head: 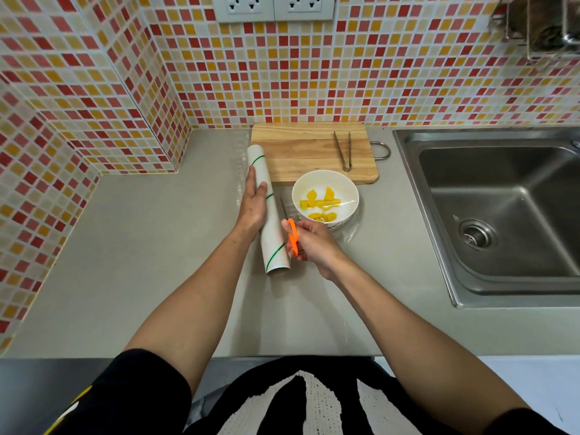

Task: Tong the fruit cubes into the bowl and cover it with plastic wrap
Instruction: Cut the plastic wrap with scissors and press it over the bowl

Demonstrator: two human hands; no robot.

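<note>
Left hand (253, 199): lay flat on the plastic wrap roll (269, 211), fingers straight.
Right hand (310, 238): gripped orange-handled scissors (292, 235), blades pointing between roll and bowl.
Bowl (346, 188): white, held yellow fruit cubes (320, 204), film partly across it.
Tongs (343, 150): lay on the cutting board (298, 152).
Tabletop (150, 246): grey, sink (508, 215) to the right.

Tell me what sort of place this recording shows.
Most likely a home kitchen: a steel sink set into the counter, a mosaic-tiled wall with sockets, and a wooden cutting board.
</note>
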